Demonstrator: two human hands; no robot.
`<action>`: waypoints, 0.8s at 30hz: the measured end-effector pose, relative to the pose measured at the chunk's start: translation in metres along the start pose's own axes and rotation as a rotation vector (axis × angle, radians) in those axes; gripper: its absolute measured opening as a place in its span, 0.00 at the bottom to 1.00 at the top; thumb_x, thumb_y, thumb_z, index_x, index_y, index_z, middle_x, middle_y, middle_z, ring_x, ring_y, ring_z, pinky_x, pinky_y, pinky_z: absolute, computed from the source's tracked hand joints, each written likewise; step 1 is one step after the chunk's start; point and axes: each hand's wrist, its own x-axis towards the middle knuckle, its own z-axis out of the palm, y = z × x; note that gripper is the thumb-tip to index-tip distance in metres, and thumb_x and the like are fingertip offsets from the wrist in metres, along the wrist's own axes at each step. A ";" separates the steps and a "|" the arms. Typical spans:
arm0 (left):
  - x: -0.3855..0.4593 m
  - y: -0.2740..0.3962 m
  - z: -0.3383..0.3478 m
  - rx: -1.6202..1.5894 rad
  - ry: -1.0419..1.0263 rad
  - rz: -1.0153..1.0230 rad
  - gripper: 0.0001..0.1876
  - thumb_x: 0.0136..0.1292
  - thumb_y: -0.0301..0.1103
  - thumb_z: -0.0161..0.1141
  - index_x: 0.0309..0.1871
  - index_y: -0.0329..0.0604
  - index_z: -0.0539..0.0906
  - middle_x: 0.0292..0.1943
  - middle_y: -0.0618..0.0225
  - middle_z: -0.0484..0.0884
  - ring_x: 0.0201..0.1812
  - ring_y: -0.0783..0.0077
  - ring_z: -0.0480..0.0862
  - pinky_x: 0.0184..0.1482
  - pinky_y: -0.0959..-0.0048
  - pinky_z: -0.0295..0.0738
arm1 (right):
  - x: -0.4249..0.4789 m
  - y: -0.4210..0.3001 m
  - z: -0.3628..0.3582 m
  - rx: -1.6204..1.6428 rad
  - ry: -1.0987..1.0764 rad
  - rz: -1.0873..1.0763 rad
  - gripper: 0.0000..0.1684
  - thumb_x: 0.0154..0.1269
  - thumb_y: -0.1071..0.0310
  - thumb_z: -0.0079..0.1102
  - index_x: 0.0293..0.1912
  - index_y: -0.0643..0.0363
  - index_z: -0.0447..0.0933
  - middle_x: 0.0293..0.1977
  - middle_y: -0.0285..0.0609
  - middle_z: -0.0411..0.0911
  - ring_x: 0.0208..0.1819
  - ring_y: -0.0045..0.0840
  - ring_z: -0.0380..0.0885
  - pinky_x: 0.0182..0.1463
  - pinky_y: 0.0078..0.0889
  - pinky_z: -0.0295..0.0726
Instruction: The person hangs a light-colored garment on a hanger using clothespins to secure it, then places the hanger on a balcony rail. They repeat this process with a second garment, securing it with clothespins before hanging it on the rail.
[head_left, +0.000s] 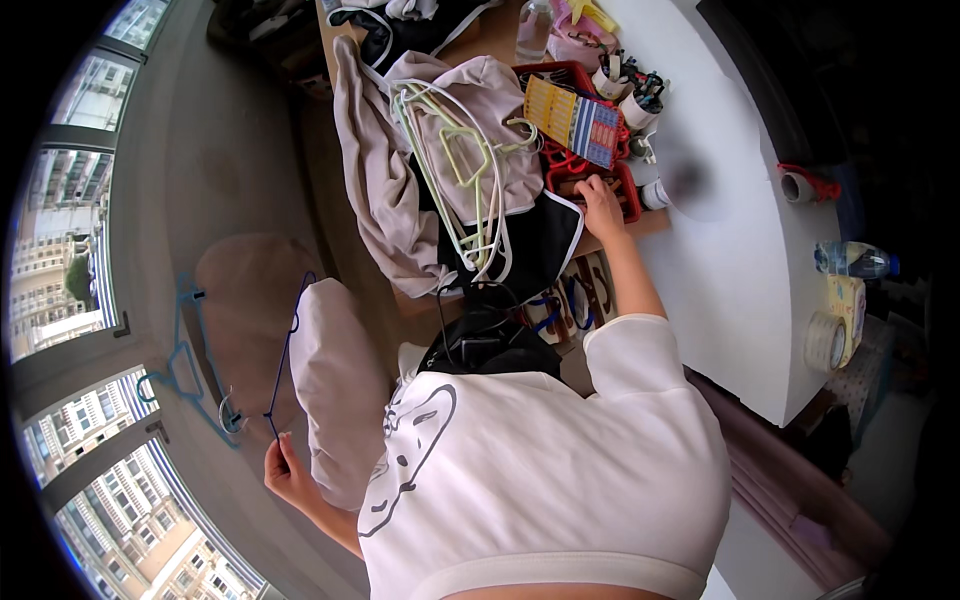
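My left hand (286, 466) pinches the lower end of a thin dark blue clothes hanger (279, 367). Beside the hanger is a pale pinkish length of cloth (334, 390); whether it hangs from it I cannot tell. At the upper right, my right hand (600, 206) reaches into a red plastic basket (631, 196) holding brown pieces. Its fingertips are partly hidden, so a grip cannot be made out. Left of that hand, several white and pale green hangers (474, 180) lie on a beige garment (382, 195) with black, white-edged cloth (544, 229) beneath.
A striped yellow and blue card (574, 120) rests over red baskets. Pen cups (641, 101) and a clear bottle (534, 30) stand behind. A blue hanger (184, 367) with clips is by the window wall at left. The white tabletop (742, 262) curves along the right.
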 end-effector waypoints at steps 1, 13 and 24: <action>0.000 -0.001 -0.001 -0.002 -0.001 0.009 0.09 0.62 0.30 0.60 0.36 0.29 0.82 0.29 0.64 0.84 0.30 0.80 0.79 0.36 0.82 0.73 | 0.002 -0.004 -0.002 -0.038 0.033 -0.008 0.19 0.46 0.78 0.60 0.41 0.57 0.70 0.36 0.43 0.71 0.47 0.40 0.70 0.50 0.39 0.70; 0.004 0.004 -0.012 0.164 -0.003 0.045 0.07 0.61 0.28 0.61 0.37 0.31 0.82 0.26 0.69 0.81 0.28 0.83 0.75 0.31 0.84 0.70 | -0.002 0.017 0.008 0.042 0.036 0.084 0.11 0.59 0.76 0.47 0.43 0.59 0.70 0.36 0.56 0.76 0.42 0.50 0.75 0.45 0.48 0.73; 0.010 0.006 -0.025 -0.246 -0.036 -0.130 0.06 0.60 0.23 0.60 0.40 0.34 0.81 0.24 0.75 0.77 0.26 0.88 0.72 0.29 0.87 0.65 | 0.018 -0.131 -0.098 0.473 0.145 -0.149 0.09 0.61 0.76 0.56 0.43 0.64 0.78 0.40 0.42 0.74 0.39 0.24 0.78 0.39 0.25 0.79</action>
